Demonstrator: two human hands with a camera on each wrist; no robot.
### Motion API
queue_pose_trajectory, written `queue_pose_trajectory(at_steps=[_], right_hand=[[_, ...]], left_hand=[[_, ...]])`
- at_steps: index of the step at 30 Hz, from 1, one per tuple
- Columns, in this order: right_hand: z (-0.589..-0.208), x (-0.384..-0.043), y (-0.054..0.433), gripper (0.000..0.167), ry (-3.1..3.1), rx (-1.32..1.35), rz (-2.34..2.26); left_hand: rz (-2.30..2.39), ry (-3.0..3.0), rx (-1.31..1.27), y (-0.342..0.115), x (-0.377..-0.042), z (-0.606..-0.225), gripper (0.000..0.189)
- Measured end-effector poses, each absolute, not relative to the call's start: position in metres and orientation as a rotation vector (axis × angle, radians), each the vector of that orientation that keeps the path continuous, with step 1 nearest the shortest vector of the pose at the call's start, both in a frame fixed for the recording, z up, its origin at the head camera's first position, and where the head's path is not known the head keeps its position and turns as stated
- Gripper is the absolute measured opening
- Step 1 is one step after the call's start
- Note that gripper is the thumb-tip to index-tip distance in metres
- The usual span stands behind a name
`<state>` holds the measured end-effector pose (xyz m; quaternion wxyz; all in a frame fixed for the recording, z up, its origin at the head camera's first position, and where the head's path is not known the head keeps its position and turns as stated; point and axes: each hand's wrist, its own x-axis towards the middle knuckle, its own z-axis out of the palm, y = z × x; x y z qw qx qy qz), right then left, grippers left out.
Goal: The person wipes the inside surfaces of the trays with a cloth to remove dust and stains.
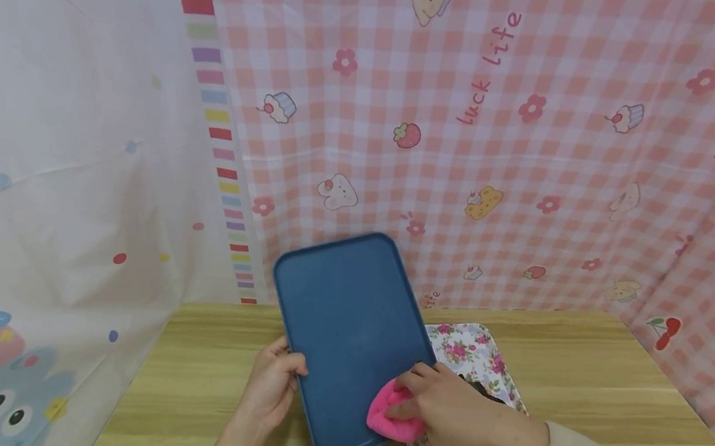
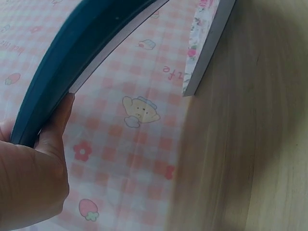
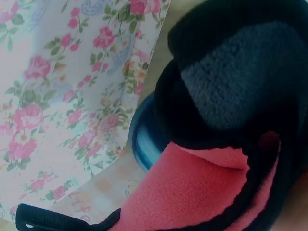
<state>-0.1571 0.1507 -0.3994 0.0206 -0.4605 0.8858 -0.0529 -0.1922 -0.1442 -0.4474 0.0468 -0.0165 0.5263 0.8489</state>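
Observation:
A blue rectangular tray point(image 1: 354, 335) is tilted up above the table, its inner face showing in the head view. My left hand point(image 1: 272, 384) grips its left rim, thumb over the front; the left wrist view shows the tray's edge point(image 2: 53, 72) between thumb and fingers. With my right hand point(image 1: 450, 408) I hold a bunched pink cloth point(image 1: 394, 412) against the tray's lower right part. In the right wrist view the pink cloth point(image 3: 187, 187) has black edging and hides most of the hand. Only a small part of the tray point(image 3: 147, 137) shows there.
A white floral-patterned board point(image 1: 461, 344) lies on the wooden table point(image 1: 572, 381), partly behind the tray and right hand. A pink checked curtain point(image 1: 485, 164) hangs at the back and right, a white patterned one point(image 1: 76, 168) at the left.

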Motion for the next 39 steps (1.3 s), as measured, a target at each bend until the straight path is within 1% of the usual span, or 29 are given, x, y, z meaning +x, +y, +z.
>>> queue_pose_trajectory(at_steps=[9, 18, 23, 32, 39], right_hand=[[-0.388, -0.169, 0.147, 0.06, 2.837, -1.353, -0.158], [-0.378, -0.185, 0.14, 0.056, 2.94, -1.324, -0.203], [-0.373, -0.195, 0.135, 0.052, 2.982, -1.349, -0.204], [-0.36, -0.219, 0.125, 0.052, 3.038, -1.321, -0.305], [-0.346, -0.24, 0.117, 0.049, 3.092, -1.242, -0.354]], left_hand=[[2.583, 1.597, -0.054, -0.146, -0.191, -0.447, 0.054], [2.556, 1.605, -0.051, -0.144, -0.19, -0.447, 0.061], [2.547, 1.575, -0.035, -0.142, -0.191, -0.448, 0.06], [2.548, 1.561, 0.006, -0.144, -0.191, -0.448, 0.062], [2.544, 1.564, 0.018, -0.144, -0.19, -0.446, 0.061]])
